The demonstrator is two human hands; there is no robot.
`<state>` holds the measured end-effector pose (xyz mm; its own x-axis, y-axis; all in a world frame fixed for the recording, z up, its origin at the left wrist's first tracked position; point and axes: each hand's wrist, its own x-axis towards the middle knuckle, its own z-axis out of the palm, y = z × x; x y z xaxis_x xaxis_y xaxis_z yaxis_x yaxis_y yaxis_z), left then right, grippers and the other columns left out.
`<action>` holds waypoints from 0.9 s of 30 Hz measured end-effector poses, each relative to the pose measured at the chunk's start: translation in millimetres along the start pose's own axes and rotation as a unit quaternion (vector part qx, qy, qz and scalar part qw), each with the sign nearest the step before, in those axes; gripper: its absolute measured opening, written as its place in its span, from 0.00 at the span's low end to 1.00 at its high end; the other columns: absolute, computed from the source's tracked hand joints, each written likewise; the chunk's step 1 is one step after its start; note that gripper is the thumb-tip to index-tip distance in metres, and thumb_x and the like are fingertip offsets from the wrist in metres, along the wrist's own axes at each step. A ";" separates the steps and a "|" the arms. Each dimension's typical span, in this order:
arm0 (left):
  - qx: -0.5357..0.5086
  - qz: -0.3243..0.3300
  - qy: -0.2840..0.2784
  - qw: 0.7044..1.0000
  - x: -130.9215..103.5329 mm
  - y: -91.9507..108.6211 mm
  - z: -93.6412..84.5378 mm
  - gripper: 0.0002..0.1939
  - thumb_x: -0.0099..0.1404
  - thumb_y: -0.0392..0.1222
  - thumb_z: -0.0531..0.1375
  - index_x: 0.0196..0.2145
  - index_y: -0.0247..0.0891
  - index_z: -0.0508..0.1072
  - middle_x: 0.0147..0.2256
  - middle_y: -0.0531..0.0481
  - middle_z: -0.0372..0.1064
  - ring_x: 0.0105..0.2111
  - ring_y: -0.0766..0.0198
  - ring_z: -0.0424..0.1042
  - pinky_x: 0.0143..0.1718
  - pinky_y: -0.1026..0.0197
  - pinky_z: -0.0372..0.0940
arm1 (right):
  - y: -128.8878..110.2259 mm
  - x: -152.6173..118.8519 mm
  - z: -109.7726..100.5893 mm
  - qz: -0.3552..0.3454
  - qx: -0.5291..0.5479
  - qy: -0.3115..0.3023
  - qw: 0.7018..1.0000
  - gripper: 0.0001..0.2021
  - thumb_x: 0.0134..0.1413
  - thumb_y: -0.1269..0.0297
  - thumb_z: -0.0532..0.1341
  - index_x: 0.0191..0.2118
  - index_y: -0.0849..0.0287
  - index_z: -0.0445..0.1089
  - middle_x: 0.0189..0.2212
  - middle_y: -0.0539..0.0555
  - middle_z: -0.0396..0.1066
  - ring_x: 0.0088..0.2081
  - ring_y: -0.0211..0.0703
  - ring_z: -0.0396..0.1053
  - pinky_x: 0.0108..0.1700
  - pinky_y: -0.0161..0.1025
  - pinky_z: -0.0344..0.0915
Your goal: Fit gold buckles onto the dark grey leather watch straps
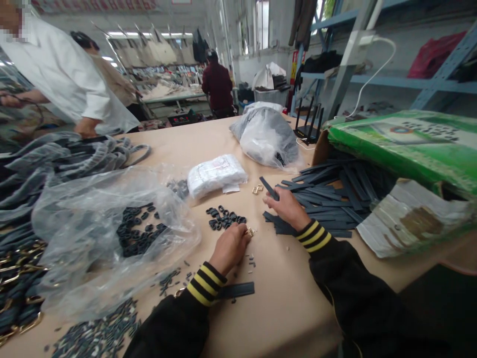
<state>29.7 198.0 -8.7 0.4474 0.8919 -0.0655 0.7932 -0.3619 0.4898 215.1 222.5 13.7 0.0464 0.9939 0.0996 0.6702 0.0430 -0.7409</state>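
Observation:
My left hand (230, 248) is closed on a small gold metal buckle (250, 232), beside a small pile of black loops (223, 218). Between thumb and fingers, my right hand (288, 206) grips one dark strip (269, 188), its end pointing up and left. Just beyond that strip lie gold metal pieces (257, 189). Many more dark strips (324, 194) are heaped right of my right hand. Another dark strip (238, 290) lies on the table near my left cuff, partly covered by the sleeve.
A plastic bag (112, 238) with black loops lies left, near small scraps (104, 330). A white packet (216, 174), a stuffed bag (266, 134) and a router (307, 132) stand farther back. A green box (402, 136) is at right. A person in white (74, 69) stands left.

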 end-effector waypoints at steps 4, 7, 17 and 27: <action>-0.120 0.001 -0.017 0.993 -28.0 11.2 -7.0 0.10 0.61 0.41 0.50 0.24 0.36 0.64 0.22 0.52 0.63 0.24 0.66 0.62 0.26 0.65 0.55 | -3.3 -59.2 16.1 -0.020 0.145 -0.140 0.979 0.10 0.50 0.61 0.57 0.31 0.64 0.69 0.22 0.49 0.66 0.25 0.35 0.62 0.28 0.31 0.57; -0.241 -0.027 -0.052 0.969 -56.5 21.5 -7.2 0.10 0.61 0.43 0.51 0.26 0.36 0.64 0.20 0.53 0.64 0.22 0.67 0.63 0.24 0.66 0.57 | -11.4 -98.6 25.1 -0.027 0.207 -0.171 0.963 0.08 0.50 0.63 0.58 0.30 0.64 0.68 0.22 0.48 0.64 0.26 0.33 0.60 0.27 0.29 0.55; -0.464 -0.128 0.018 0.876 -130.9 33.9 9.5 0.09 0.61 0.43 0.54 0.31 0.33 0.66 0.25 0.51 0.67 0.23 0.69 0.66 0.26 0.66 0.62 | -29.0 -154.9 39.5 0.062 0.376 -0.233 0.895 0.12 0.53 0.61 0.56 0.24 0.63 0.64 0.20 0.47 0.64 0.19 0.28 0.55 0.23 0.28 0.53; -0.564 -0.165 0.030 0.809 -158.0 35.5 16.9 0.10 0.59 0.43 0.57 0.31 0.32 0.65 0.22 0.54 0.66 0.17 0.73 0.64 0.19 0.69 0.59 | -36.5 -171.9 43.1 0.076 0.359 -0.249 0.896 0.12 0.51 0.56 0.58 0.32 0.62 0.65 0.23 0.46 0.64 0.17 0.26 0.49 0.19 0.28 0.47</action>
<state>-5.8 39.7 4.3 0.2408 0.9130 -0.3292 -0.0302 0.3461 0.9377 150.8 54.4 -5.0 -0.3589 0.9084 -0.2145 0.0254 -0.2202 -0.9751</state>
